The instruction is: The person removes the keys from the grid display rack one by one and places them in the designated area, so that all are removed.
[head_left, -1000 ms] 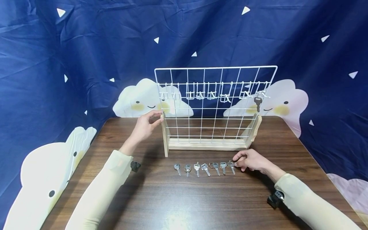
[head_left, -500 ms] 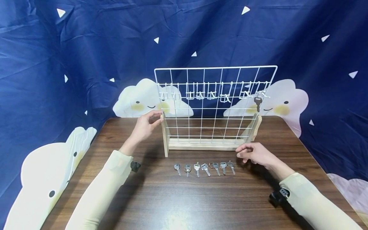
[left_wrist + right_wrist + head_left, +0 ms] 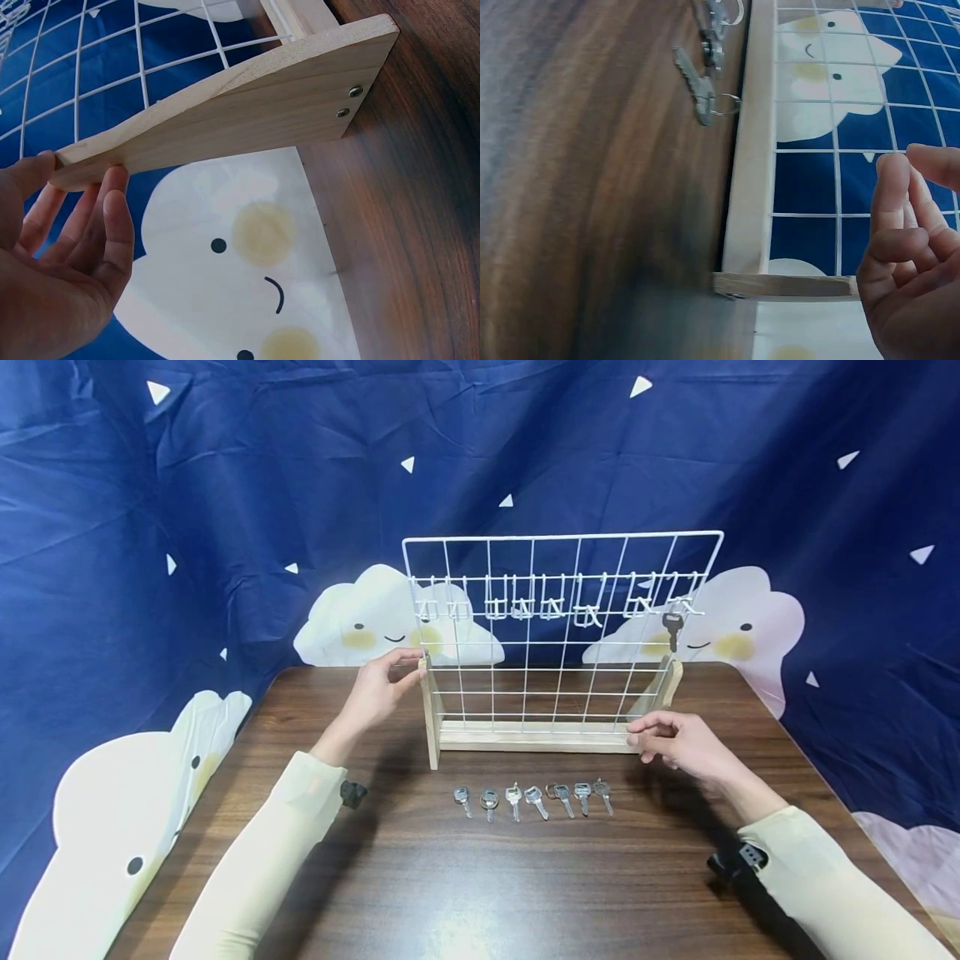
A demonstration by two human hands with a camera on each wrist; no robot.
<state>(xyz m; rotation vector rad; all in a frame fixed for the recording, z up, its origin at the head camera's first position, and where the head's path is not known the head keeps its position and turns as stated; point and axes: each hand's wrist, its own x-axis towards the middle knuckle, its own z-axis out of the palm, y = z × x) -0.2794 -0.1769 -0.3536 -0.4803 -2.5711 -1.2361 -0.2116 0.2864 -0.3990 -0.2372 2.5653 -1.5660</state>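
My left hand [image 3: 378, 689] pinches the upper end of the left wooden side panel [image 3: 247, 105] of a key rack, thumb on one side and fingers on the other. The rack carries a white wire grid [image 3: 562, 536] with several white hooks [image 3: 552, 609] in a row. One dark-headed key [image 3: 672, 627] hangs from the rightmost hook. My right hand [image 3: 686, 747] hovers at the rack's lower right corner, fingers loosely bent, and no object shows between thumb and fingertips in the right wrist view. Several silver keys [image 3: 536, 797] with rings lie in a row before the rack.
A wooden base bar [image 3: 540, 743] joins the rack's two sides. The rack stands on a dark brown wood-grain table [image 3: 360, 893]. Behind hangs a blue curtain [image 3: 315, 460] printed with clouds and white triangles.
My right hand has moved away from the rightmost key in the row, up and rightward to the rack's lower right corner. That key stays on the table. My left hand has not moved.
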